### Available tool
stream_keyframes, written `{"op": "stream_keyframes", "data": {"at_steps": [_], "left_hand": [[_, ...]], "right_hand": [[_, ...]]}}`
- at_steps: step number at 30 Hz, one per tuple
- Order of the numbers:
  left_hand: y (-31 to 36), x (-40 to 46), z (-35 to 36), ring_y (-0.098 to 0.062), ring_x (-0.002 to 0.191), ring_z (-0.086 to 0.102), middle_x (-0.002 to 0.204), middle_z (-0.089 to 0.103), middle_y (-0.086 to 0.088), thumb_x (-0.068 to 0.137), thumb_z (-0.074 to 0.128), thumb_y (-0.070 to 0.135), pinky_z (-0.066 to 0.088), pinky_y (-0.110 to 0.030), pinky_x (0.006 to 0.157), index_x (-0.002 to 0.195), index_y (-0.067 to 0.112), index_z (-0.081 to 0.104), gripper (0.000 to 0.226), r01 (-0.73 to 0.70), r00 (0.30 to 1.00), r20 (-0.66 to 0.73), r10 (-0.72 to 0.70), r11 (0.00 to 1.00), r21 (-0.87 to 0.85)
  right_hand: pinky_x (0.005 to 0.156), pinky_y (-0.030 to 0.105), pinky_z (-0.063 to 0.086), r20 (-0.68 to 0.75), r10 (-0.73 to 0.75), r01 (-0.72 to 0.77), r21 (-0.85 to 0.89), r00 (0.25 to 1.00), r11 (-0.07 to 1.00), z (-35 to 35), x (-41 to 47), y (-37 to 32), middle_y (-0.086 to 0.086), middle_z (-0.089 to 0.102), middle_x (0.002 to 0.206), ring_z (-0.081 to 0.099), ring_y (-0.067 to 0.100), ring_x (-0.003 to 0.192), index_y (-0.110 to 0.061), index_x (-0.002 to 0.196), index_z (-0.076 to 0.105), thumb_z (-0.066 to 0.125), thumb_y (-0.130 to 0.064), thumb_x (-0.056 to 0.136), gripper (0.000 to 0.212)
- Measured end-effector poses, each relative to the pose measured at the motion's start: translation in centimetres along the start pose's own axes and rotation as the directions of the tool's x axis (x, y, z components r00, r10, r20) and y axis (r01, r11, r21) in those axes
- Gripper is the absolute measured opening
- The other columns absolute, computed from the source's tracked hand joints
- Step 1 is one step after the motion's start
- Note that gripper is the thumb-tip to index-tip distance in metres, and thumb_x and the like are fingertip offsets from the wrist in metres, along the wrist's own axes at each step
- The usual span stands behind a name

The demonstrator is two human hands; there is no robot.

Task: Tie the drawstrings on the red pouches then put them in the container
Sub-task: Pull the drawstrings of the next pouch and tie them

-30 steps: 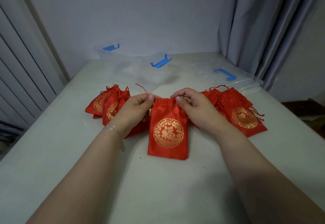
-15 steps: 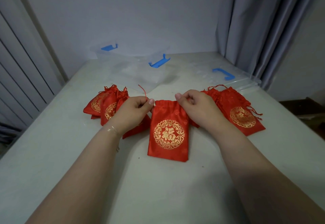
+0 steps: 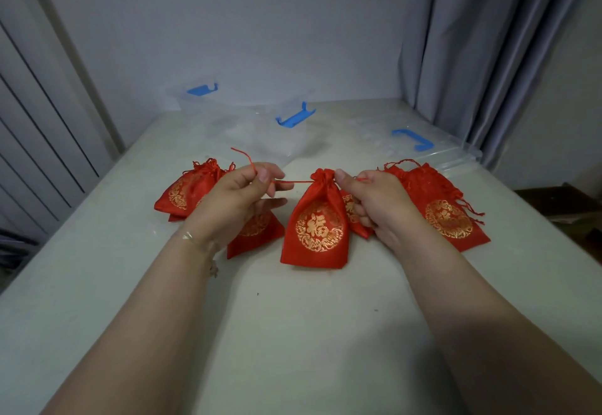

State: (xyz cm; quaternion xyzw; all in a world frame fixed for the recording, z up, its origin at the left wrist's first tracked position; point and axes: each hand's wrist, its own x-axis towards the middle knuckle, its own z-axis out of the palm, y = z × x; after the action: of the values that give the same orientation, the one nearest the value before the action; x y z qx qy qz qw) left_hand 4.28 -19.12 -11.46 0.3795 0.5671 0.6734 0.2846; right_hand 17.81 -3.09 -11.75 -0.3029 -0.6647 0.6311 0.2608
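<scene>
Hands moved apart since half-second ago: left hand [image 3: 242, 198] fingers pinch drawstring [image 3: 291, 182], right hand [image 3: 371, 199] fingers pinch opposite cord. Middle red pouch [image 3: 315, 229], on counter [image 3: 293, 333] between fingers, now has mouth cinched. Knot next; container [image 3: 247, 121] beyond fingertips.

The left hand [image 3: 239, 199] and right hand [image 3: 374, 201] have drawn apart toward the frame's sides, pulling the drawstring [image 3: 291, 182] taut. The middle pouch [image 3: 316, 230] mouth, flat before, is now gathered shut.
</scene>
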Motion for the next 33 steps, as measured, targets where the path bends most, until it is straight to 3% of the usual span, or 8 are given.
{"op": "stream_keyframes", "data": {"at_steps": [3, 7, 10, 14, 18, 22, 29, 33], "left_hand": [[0.5, -0.6, 0.9, -0.009, 0.102, 0.063, 0.099, 0.068, 0.008, 0.098, 0.042, 0.012, 0.051, -0.025, 0.081, 0.077, 0.008, 0.061, 0.029, -0.094, 0.982, 0.174, 0.075, 0.99, 0.107], [1.5, -1.4, 2.8, -0.015, 0.118, 0.058, 0.112, 0.07, -0.007, 0.095, 0.045, 0.018, 0.042, -0.019, 0.095, 0.076, 0.017, 0.066, 0.029, -0.244, 0.927, 0.334, 0.17, 0.95, 0.195], [1.7, -1.5, 3.6, -0.015, 0.103, 0.066, 0.093, 0.072, -0.017, 0.091, 0.05, 0.02, 0.047, -0.02, 0.091, 0.078, 0.005, 0.065, 0.025, -0.23, 0.957, 0.237, 0.17, 0.94, 0.251], [0.8, -0.9, 3.6, -0.006, 0.066, 0.066, 0.071, 0.069, -0.004, 0.09, 0.056, 0.022, 0.048, -0.013, 0.069, 0.077, 0.007, 0.067, 0.023, -0.137, 0.991, 0.058, 0.124, 0.889, 0.436], [-0.2, -0.2, 2.5, -0.006, 0.06, 0.062, 0.073, 0.071, -0.007, 0.089, 0.063, 0.016, 0.051, -0.018, 0.066, 0.081, 0.006, 0.069, 0.015, 0.055, 0.992, -0.126, 0.011, 0.856, 0.513], [-0.5, -0.1, 1.9, -0.012, 0.073, 0.063, 0.081, 0.072, -0.01, 0.075, 0.078, 0.015, 0.052, -0.031, 0.078, 0.082, 0.016, 0.072, 0.01, 0.147, 0.989, -0.107, -0.105, 0.819, 0.555], [-0.8, -0.1, 2.8, -0.003, 0.05, 0.035, 0.05, 0.043, 0.008, 0.074, 0.076, 0.021, 0.031, -0.024, 0.051, 0.058, 0.014, 0.061, 0.023, 0.036, 0.995, -0.089, 0.043, 0.681, 0.732], [-0.4, -0.3, 3.2, -0.004, 0.054, 0.054, 0.059, 0.062, 0.003, 0.075, 0.078, 0.016, 0.043, -0.016, 0.055, 0.067, 0.007, 0.068, 0.015, 0.052, 0.997, -0.081, 0.0, 0.776, 0.629]], "right_hand": [[0.046, 0.027, 0.029, -0.09, -0.123, 0.11, -0.141, 0.988, 0.984, 0.6, 0.5, 0.7, 0.002, 0.039, 0.051, 0.035, 0.015, 0.045, -0.018, 0.058, 0.039, 0.069, -0.038, 0.083, 0.044], [0.048, 0.026, 0.029, -0.02, -0.137, 0.129, -0.235, 0.99, 0.963, 1.2, 0.1, 1.1, 0.005, 0.042, 0.056, 0.038, 0.016, 0.052, -0.014, 0.06, 0.041, 0.065, -0.022, 0.086, 0.037], [0.05, 0.028, 0.026, 0.08, -0.119, 0.138, -0.306, 0.99, 0.942, 1.4, -0.1, 1.4, 0.004, 0.037, 0.054, 0.033, 0.013, 0.05, -0.015, 0.059, 0.041, 0.067, -0.02, 0.085, 0.038], [0.052, 0.03, 0.026, 0.086, -0.198, 0.215, -0.448, 0.976, 0.868, 1.7, -0.1, 1.5, -0.004, 0.034, 0.05, 0.031, 0.011, 0.049, -0.018, 0.056, 0.036, 0.068, -0.033, 0.083, 0.045], [0.055, 0.027, 0.031, 0.146, -0.32, 0.351, -0.446, 0.936, 0.823, 1.8, -0.6, 1.1, -0.008, 0.038, 0.052, 0.036, 0.007, 0.051, -0.019, 0.058, 0.041, 0.063, -0.036, 0.086, 0.04], [0.058, 0.028, 0.035, 0.254, -0.348, 0.423, -0.376, 0.903, 0.824, 2.0, -1.2, 0.7, -0.004, 0.048, 0.059, 0.041, 0.004, 0.053, -0.022, 0.065, 0.053, 0.056, -0.031, 0.092, 0.029], [0.072, 0.02, 0.047, 0.373, -0.45, 0.549, -0.221, 0.811, 0.806, 2.7, -2.0, 0.4, -0.002, 0.065, 0.079, 0.06, 0.005, 0.076, -0.024, 0.074, 0.064, 0.058, -0.023, 0.092, 0.018], [0.056, 0.011, 0.039, 0.307, -0.455, 0.51, -0.129, 0.836, 0.85, 2.2, -1.9, 0.0, -0.015, 0.064, 0.077, 0.052, 0.0, 0.056, -0.02, 0.088, 0.066, 0.051, -0.015, 0.096, 0.018]]}}
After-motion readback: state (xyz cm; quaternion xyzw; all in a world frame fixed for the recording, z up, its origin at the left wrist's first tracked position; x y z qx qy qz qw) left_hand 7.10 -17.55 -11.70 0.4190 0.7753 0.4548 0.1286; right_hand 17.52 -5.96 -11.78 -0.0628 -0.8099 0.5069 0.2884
